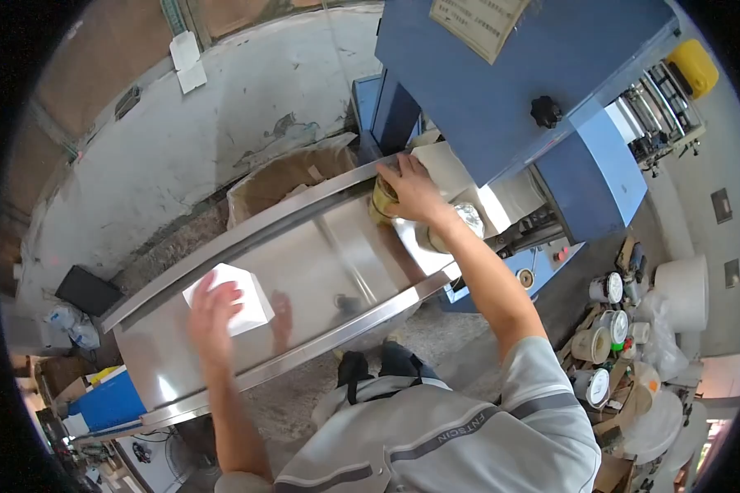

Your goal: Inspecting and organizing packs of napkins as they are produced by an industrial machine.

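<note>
Grey, short-sleeved cloth shirt (460,435) sits nearest. The right hand (417,193) has fingers closed on a gold shiny cylinder (381,205); the left hand (216,311), grip unclear, overlaps a white angular box (253,302). Handling looks unfinished: both occupy the long stainless-steel surface (321,255).

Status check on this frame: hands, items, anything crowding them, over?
Left hand blurred, at white block. Right hand on yellowish cylinder, grip unclear. Silver-topped cylinder close beside right forearm.

Block (253,306) on table (312,246), left of machine (501,90)
</note>
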Available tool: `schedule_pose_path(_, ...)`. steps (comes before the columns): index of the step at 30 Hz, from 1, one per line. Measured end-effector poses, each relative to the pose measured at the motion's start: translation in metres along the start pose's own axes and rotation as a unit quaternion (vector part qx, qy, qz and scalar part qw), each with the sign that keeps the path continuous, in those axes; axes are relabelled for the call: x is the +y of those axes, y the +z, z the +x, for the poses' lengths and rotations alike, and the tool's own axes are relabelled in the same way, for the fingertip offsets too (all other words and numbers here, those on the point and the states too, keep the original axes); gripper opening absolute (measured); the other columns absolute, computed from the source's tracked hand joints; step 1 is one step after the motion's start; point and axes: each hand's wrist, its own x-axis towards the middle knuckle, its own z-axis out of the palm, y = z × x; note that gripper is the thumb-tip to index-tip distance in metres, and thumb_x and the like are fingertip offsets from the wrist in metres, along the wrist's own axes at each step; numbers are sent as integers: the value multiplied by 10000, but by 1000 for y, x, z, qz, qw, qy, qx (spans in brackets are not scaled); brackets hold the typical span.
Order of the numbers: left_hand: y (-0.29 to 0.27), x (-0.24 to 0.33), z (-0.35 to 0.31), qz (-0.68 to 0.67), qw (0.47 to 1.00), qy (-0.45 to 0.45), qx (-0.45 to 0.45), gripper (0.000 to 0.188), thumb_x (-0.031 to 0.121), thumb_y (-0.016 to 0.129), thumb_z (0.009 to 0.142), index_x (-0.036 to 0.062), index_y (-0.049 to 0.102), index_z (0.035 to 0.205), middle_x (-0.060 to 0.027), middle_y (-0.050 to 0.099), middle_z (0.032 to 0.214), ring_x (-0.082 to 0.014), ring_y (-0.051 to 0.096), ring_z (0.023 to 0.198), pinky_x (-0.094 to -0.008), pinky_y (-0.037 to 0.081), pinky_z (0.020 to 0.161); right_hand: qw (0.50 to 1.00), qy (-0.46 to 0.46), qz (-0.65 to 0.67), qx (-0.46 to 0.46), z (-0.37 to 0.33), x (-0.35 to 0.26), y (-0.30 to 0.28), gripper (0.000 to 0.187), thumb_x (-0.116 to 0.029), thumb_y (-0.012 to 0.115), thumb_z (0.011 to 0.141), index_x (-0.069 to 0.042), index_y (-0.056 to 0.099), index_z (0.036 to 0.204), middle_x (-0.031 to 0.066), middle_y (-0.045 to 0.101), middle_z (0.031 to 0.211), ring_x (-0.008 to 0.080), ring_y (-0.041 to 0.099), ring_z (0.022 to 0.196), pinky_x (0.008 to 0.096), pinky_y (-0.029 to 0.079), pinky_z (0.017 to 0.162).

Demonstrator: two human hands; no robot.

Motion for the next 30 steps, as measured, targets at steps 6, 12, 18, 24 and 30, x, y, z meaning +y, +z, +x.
schedule_pose_path(6, 164, -24, 64, -30, 991, -43, -124, 534, 219, 626, 959, -43, 461, 1394, -174, 690, 1094, -211, 676, 980, -321, 555, 811, 999, 33, 32, 5, -29, -30, -7, 914, -335, 861, 585, -145, 493, 1400, 289, 450, 1346, 483, 436, 1225, 535, 381, 1049)
schedule_pose_path(12, 347, -40, 134, 226, 951, 17, -208, 872, 593, 641, 838, -123, 485, 1312, -329, 589, 1264, -401, 583, 1214, -451, 478, 990, 980, 19, 190, 47, -109, -80, -16, 866, -290, 854, 647, -76, 476, 1397, 296, 397, 1384, 501, 409, 1232, 549, 365, 1061)
schedule_pose_path(18, 440, -46, 148, 339, 930, 67, -125, 787, 588, 771, 690, -68, 614, 1097, -277, 682, 1062, -408, 663, 1048, -450, 534, 925, 981, -16, 186, 56, -127, -74, -2, 646, -191, 800, 673, -32, 579, 1259, 257, 416, 1342, 477, 420, 1163, 540, 394, 989)
schedule_pose_path(24, 437, -29, 147, 345, 920, -37, -179, 685, 455, 764, 713, 15, 647, 1224, -255, 535, 1334, -349, 567, 1228, -397, 513, 984, 979, -64, 181, 63, -127, -73, 6, 501, -181, 753, 690, 8, 650, 1142, 271, 490, 1269, 487, 422, 1139, 545, 388, 975)
schedule_pose_path(30, 441, -27, 144, 347, 917, -22, -197, 569, 424, 779, 682, 48, 724, 1106, -214, 639, 1226, -326, 641, 1134, -382, 545, 929, 978, -55, 187, 74, -130, -72, 6, 479, -222, 733, 736, 8, 655, 1148, 270, 506, 1257, 499, 417, 1154, 546, 380, 981)
